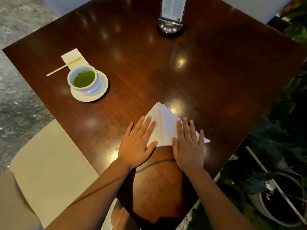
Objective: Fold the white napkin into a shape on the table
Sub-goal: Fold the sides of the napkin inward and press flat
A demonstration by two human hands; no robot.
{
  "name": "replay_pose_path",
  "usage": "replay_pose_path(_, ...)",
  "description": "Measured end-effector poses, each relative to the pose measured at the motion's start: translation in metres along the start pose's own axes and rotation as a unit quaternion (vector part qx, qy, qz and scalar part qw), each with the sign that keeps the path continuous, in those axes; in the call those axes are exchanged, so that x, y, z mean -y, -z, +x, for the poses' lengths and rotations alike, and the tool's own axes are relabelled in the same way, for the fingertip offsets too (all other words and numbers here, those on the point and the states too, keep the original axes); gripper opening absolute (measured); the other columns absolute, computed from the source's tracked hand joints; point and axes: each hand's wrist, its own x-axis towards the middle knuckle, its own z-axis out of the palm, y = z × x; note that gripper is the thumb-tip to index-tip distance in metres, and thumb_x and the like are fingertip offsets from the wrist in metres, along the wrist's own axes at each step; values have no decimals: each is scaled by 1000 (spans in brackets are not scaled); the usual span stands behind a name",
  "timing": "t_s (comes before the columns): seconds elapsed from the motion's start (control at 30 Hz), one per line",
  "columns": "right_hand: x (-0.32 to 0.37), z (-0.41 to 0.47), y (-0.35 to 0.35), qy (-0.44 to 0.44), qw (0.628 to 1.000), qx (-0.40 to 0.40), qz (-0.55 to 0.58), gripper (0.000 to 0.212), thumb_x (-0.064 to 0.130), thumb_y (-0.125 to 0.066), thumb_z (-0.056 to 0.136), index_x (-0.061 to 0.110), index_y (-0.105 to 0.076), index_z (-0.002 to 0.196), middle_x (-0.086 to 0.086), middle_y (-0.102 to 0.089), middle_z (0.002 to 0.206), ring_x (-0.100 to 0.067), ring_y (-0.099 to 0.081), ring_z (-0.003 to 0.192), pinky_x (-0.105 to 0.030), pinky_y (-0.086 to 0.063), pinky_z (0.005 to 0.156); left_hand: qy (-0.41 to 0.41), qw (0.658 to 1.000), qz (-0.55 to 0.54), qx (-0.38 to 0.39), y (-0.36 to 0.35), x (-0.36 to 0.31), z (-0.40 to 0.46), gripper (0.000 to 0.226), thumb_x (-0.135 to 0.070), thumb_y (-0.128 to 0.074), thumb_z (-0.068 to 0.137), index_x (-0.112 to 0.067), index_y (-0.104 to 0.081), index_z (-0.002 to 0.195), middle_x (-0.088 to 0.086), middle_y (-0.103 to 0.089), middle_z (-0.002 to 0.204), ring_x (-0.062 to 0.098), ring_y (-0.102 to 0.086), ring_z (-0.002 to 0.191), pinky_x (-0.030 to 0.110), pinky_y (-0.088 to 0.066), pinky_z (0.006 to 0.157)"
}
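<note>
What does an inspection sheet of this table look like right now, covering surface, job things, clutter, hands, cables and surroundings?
Surface: dark glossy wooden table, lamp reflections on it.
Job's things: white napkin folded into a triangle with a centre seam, lying flat near the table's near edge.
Clutter: cup of green liquid on a white saucer; wooden stirrer lying across a small paper napkin; menu stand at the far side.
Hands: left hand and right hand press flat on the napkin, fingers straight.
Cables: nothing seen.
Surroundings: beige chair seat, potted plants, stone floor.
</note>
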Motion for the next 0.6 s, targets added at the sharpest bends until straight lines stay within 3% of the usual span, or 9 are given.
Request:
replay_pose_path(0.1, 0, 1, 0, 2, 1000, 3, 2, 59, 40, -28, 94, 16, -20, 148, -8, -23, 154, -27, -16, 142, -53, -18, 110, 38, 987, -133, -81, 13, -15, 3, 67, -62, -18, 93, -25, -24, 148, -3, -15, 157, 14, -7, 145, 39, -9, 118)
replay_pose_path(0.17, -1, 1, 1, 7, 1000, 5, 1, 59, 40, -29, 95, 16, -20, 148, -8, -23, 154, -27, -16, 142, -54, -18, 110, 115, 935, -292, -168, 33, -28, 15, 58, -53, -33, 94, -19, -42, 140, -5, -38, 146, 12, -32, 136, 17, -22, 110)
replay_pose_path(0.2, -2, 0, 1, 11, 1000, 8, -2, 59, 40, -30, 95, 16, -21, 148, -8, -22, 154, -27, -16, 142, -54, -18, 110, 155, 901, -358, -189, 42, -32, 25, 45, -43, -40, 95, -17, -54, 129, -5, -53, 133, 10, -48, 122, 10, -33, 100)
replay_pose_path(0.27, -4, -1, 2, 19, 1000, 13, -9, 58, 40, -32, 95, 16, -23, 147, -8, -23, 154, -27, -17, 142, -53, -17, 110, 237, 829, -495, -109, 60, -32, 55, 27, -28, -44, 98, -12, -66, 104, 1, -67, 101, 15, -63, 92, 17, -48, 78)
replay_pose_path(0.33, -7, -3, 3, 23, 1000, 14, -12, 57, 40, -32, 95, 15, -26, 146, -8, -25, 154, -27, -19, 142, -52, -17, 110, 302, 780, -547, 40, 76, -28, 81, 39, -34, -39, 100, -7, -67, 95, 6, -69, 86, 22, -66, 80, 25, -51, 70)
replay_pose_path(0.43, -9, -7, 6, 22, 1000, 17, -9, 57, 40, -27, 94, 14, -28, 145, -9, -29, 152, -27, -22, 141, -52, -18, 109, 320, 770, -528, 161, 87, -21, 93, 52, -42, -30, 101, -5, -67, 94, 11, -71, 91, 23, -69, 83, 28, -53, 75)
replay_pose_path(0.6, -11, -7, 11, 23, 999, 24, 9, 57, 41, -31, 92, 15, -33, 143, -11, -34, 149, -28, -29, 138, -53, -25, 107, 331, 751, -536, 200, 80, -13, 101, 56, -45, -27, 101, -7, -67, 95, 10, -72, 96, 21, -69, 89, 32, -53, 83)
